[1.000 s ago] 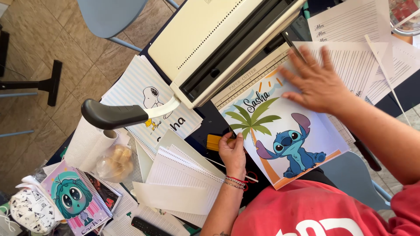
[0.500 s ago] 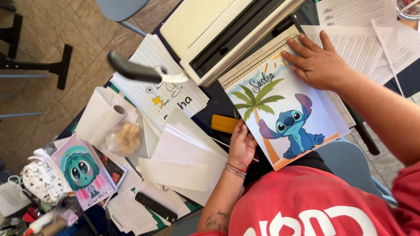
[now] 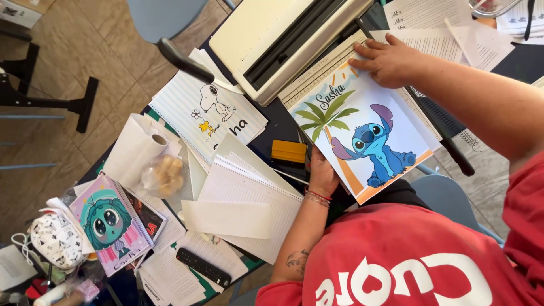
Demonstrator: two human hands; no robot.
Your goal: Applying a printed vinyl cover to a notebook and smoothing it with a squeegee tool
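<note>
Cover sheet (image 3: 368, 141), printed with a blue cartoon creature and a palm tree, lies tilted on the counter (image 3: 283, 127) just below the cream binding machine (image 3: 277, 39); its top edge sits against a ruled cutting guide (image 3: 320, 71) at the machine's base; the right hand (image 3: 391, 59) lies flat on the sheet's top corner, fingers spread wide, pressing down rather than gripping; the left hand (image 3: 323, 175) is at the sheet's lower left edge, fingers tucked under or against the paper, though how tightly they close cannot be told; red bracelets (image 3: 317, 197) circle that wrist; a yellow block (image 3: 289, 151) rests on the dark counter just beside the left hand; left of it lies a striped sheet (image 3: 207, 116) with a white cartoon dog, partly under the machine's black lever (image 3: 184, 59); a stack of lined pages (image 3: 243, 198) fans out near the left forearm; further left stand a paper roll (image 3: 136, 148), a clear bag of snacks (image 3: 163, 174) and a pink notebook (image 3: 110, 224) with a teal-haired face; a black remote (image 3: 203, 267) lies at the counter's near edge; more lined sheets (image 3: 430, 22) spread beyond the right hand.
</note>
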